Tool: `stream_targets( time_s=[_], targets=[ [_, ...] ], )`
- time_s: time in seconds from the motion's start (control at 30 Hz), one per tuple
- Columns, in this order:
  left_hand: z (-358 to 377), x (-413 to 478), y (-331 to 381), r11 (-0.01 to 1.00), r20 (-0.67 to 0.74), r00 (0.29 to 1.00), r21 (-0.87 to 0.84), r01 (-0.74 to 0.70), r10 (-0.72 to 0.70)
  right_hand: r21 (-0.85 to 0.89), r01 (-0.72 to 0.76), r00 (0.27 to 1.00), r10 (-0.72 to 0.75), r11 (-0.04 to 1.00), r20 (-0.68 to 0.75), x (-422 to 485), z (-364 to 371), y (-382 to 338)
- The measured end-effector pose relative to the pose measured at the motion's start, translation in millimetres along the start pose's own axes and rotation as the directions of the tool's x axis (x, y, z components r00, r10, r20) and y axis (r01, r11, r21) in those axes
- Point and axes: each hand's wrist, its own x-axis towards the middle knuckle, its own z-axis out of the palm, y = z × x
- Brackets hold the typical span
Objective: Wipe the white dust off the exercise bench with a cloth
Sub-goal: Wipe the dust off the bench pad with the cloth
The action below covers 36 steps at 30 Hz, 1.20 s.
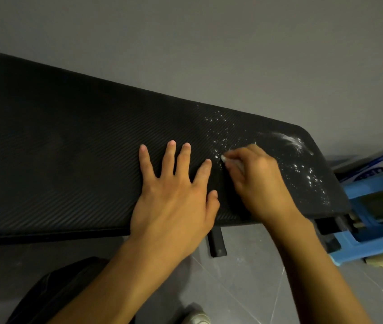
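While my left hand [174, 183] lies spread flat on the bench [69, 136], my right hand [255, 178] curls round the cloth [224, 158] amid the dust [291, 138]. Left part looks clean; specks and a smear remain rightward, so probably early.

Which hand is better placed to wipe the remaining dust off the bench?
Right. The right hand grips the cloth amid the dust; the left hand lies flat and empty on a clean part of the bench.
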Motion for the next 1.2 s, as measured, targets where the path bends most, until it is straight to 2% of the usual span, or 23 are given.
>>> stream_targets(
  time_s=[0.07,0.17,0.27,0.4,0.53,0.6,0.7,0.87,1.0,1.1,1.2],
  targets=[
    [1,-1,-1,1.000,-0.007,1.000,0.003,-0.007,0.007,-0.005,0.041,0.999,-0.041,0.999,0.010,3,3,-9],
    [1,0,0,1.000,-0.019,1.000,0.001,-0.008,0.008,0.079,0.118,0.989,-0.124,0.990,0.076,-27,-5,-15],
    [0,-1,1,1.000,-0.010,1.000,0.005,0.005,-0.005,0.075,0.072,0.996,-0.076,0.995,0.055,-41,-13,-7],
    [-2,0,0,1.000,0.015,1.000,0.010,0.001,-0.001,-0.007,-0.006,1.000,0.006,1.000,-0.018,2,4,-2],
    [-2,-1,0,1.000,0.029,1.000,0.005,0.007,-0.007,-0.015,0.060,0.998,-0.060,0.998,0.022,9,7,-12],
    [-4,-1,0,1.000,0.039,0.999,0.024,0.021,-0.022,0.043,0.110,0.992,-0.112,0.993,0.057,-13,-1,-14],
    [-8,-2,3,0.995,0.052,0.997,0.084,0.048,-0.053,0.088,0.088,0.994,-0.093,0.992,0.056,-25,-9,-10],
    [-10,-1,2,0.995,0.091,0.992,0.066,0.080,-0.086,-0.025,0.023,1.000,-0.023,0.999,-0.011,25,10,-10],
    [-8,-1,1,0.997,0.093,0.993,0.038,0.064,-0.067,0.067,0.117,0.991,-0.121,0.991,0.061,6,4,-19],
    [-7,0,1,0.998,0.088,0.994,0.028,0.063,-0.065,0.141,0.118,0.987,-0.132,0.983,0.096,-18,-9,-16],
    [-7,1,1,0.997,0.095,0.993,0.039,0.065,-0.068,0.051,0.099,0.993,-0.102,0.994,0.065,7,-2,-9]
  ],
)
